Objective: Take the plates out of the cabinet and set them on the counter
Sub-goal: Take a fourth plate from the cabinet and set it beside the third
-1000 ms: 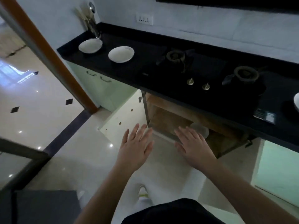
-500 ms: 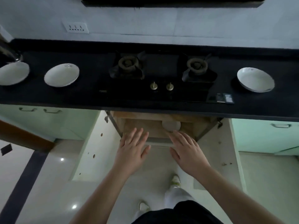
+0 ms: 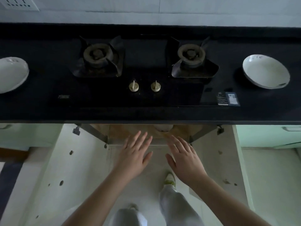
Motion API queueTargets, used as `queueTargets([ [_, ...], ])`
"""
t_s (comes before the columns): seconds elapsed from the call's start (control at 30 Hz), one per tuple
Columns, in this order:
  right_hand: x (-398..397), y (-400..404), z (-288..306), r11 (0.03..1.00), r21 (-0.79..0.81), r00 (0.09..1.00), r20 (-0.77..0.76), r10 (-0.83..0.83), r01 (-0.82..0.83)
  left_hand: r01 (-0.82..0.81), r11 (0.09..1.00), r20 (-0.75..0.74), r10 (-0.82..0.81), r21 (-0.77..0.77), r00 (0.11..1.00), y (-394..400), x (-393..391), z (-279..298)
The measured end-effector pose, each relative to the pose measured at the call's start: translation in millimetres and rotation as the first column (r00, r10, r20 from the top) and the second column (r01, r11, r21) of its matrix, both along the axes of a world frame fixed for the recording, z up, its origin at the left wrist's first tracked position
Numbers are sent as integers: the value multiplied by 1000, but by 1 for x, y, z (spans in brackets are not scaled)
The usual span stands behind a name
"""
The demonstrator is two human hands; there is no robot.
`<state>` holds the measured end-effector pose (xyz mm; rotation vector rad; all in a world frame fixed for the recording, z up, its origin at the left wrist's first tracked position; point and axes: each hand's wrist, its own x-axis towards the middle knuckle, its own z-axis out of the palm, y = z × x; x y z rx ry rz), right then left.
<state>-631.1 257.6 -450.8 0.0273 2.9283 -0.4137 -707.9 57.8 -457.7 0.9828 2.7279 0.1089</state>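
The long black stone counter (image 3: 48, 111) carries a round white ceramic plate (image 3: 266, 71) at its right and another (image 3: 11, 74) at its left. In the open wooden cabinet (image 3: 130, 131) below, one white plate (image 3: 162, 128) shows. The left hand (image 3: 135, 158) and right hand (image 3: 184, 159) reach toward it, fingers spread, holding nothing.

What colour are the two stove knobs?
The stove knobs are pale cream against the black hob, seen in the head view.

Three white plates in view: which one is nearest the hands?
The white plate inside the open cabinet, just beyond the right hand fingertips. The other two white plates sit on the black counter beside the hob.
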Motion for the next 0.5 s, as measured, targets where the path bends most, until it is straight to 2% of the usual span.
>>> queueTargets([
  [0.2,-34,-1,-86,999,-30,999,31,-38,39,37,999,76,-35,-29,997,14,-31,-100],
  [0.5,-83,26,-260,1000,-3,999,39,-22,22,31,1000,59,-31,5,998,33,-76,-277],
])
